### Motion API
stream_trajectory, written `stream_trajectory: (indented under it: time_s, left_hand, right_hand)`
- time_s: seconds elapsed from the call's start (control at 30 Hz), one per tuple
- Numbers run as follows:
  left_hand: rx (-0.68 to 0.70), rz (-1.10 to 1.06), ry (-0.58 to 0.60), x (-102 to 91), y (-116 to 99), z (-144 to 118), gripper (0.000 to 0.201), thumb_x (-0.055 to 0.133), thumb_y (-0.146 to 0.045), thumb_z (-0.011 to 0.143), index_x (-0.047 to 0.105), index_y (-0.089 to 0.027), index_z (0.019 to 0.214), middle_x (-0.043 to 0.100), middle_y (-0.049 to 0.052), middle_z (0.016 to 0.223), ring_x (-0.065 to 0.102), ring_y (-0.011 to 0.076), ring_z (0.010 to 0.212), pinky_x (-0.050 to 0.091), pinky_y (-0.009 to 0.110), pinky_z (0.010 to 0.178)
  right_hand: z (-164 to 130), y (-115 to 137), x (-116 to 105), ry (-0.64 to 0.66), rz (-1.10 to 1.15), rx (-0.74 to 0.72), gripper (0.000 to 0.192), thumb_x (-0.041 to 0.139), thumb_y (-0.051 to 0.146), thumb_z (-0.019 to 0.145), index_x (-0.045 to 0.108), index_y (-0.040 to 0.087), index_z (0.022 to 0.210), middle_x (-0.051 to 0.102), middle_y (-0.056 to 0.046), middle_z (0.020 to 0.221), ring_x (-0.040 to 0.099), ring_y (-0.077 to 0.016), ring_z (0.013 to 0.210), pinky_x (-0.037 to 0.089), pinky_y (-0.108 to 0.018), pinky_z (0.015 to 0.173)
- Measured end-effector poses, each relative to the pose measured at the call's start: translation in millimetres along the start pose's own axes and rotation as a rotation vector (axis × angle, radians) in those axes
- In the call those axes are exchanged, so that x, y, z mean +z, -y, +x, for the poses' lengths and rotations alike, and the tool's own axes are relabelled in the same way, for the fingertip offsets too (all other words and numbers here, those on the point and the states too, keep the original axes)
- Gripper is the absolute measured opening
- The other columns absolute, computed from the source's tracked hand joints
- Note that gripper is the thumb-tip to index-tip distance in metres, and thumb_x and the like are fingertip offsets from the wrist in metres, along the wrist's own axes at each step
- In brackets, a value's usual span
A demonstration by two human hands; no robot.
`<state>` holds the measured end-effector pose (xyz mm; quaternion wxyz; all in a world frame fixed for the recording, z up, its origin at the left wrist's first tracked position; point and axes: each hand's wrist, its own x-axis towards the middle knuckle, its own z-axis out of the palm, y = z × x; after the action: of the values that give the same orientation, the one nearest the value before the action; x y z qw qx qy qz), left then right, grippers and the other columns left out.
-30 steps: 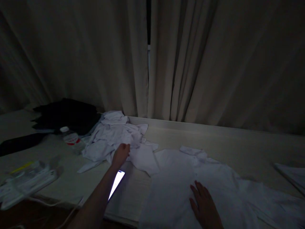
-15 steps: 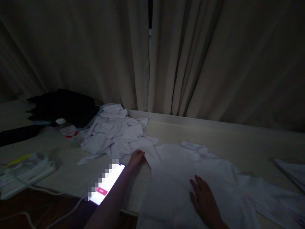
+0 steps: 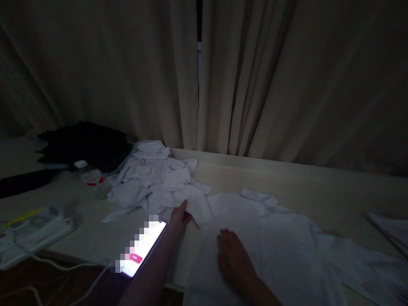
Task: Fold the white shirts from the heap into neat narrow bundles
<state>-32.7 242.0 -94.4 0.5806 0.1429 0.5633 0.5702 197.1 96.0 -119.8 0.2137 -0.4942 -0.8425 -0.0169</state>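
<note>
A white button-front shirt (image 3: 236, 216) lies spread out in front of me, its button line running down the middle. My left hand (image 3: 180, 216) is at the cuff end of the shirt's left-side sleeve (image 3: 199, 208), with the fingers closed on its edge; the fingertips are partly hidden in the dim light. Flat on the left half of the shirt front rests my right hand (image 3: 234, 259), open, fingers stretched forward. Next to my left forearm lies a lit phone (image 3: 145, 248). The lower part of the shirt runs out of view.
Behind my left hand is a crumpled heap of white clothes (image 3: 153, 174). Farther left are a dark clothes pile (image 3: 83, 144), a clear bottle (image 3: 92, 176) and a white device with a cable (image 3: 54, 236). Another white cloth (image 3: 390, 229) lies far right. Curtains (image 3: 216, 85) hang behind.
My right hand has moved left across the shirt front. My left hand has shifted slightly left and down, and the sleeve beside it now lies flatter and more extended.
</note>
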Motion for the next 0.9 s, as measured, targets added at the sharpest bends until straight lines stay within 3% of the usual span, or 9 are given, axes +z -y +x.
stream_trajectory:
  time_s: [0.13,0.3,0.43,0.67,0.9]
  left_hand:
    - [-0.020,0.043,0.001,-0.1,-12.3,8.4,0.009,0.059,-0.022,0.080,0.056,-0.014,0.080,0.059,-0.004,0.069,0.056,0.0080,0.058,0.049,0.024,0.055]
    - [0.036,-0.019,0.000,8.1,-36.0,25.2,0.004,0.057,-0.016,0.076,0.056,-0.019,0.073,0.063,0.000,0.068,0.061,0.0124,0.062,0.052,0.025,0.059]
    - [0.096,-0.030,-0.025,13.4,-49.1,37.5,0.011,0.064,-0.018,0.070,0.058,-0.020,0.080,0.065,0.001,0.070,0.063,0.0153,0.065,0.053,0.027,0.061]
    - [0.286,0.045,-0.122,23.9,-77.9,47.9,0.023,0.060,-0.019,0.071,0.056,-0.020,0.094,0.064,0.000,0.079,0.062,0.0120,0.067,0.053,0.027,0.066]
    - [0.505,0.378,-0.149,42.4,-111.1,46.6,0.054,0.063,-0.028,0.070,0.044,-0.019,0.120,0.062,0.006,0.096,0.062,0.0165,0.081,0.051,0.030,0.071]
  right_hand:
    - [43.6,37.6,27.7,-0.002,0.179,-0.030,0.044,0.049,0.025,0.085,0.047,0.016,0.127,0.051,-0.009,0.135,0.041,-0.0211,0.128,0.035,-0.041,0.109]
    - [45.1,41.7,51.7,0.022,0.236,0.002,0.040,0.049,0.034,0.087,0.051,0.018,0.123,0.050,-0.009,0.136,0.042,-0.0234,0.127,0.037,-0.043,0.107]
    - [36.7,39.8,50.9,0.052,0.244,0.004,0.042,0.046,0.034,0.088,0.046,0.019,0.128,0.043,-0.008,0.142,0.038,-0.0242,0.130,0.035,-0.044,0.109]
    - [35.8,41.3,50.5,0.059,0.243,0.050,0.037,0.046,0.032,0.087,0.051,0.019,0.122,0.049,-0.010,0.135,0.041,-0.0251,0.127,0.037,-0.044,0.108]
    - [38.1,40.4,45.9,0.058,0.265,0.011,0.037,0.045,0.030,0.087,0.050,0.018,0.122,0.047,-0.009,0.137,0.038,-0.0223,0.129,0.032,-0.043,0.111]
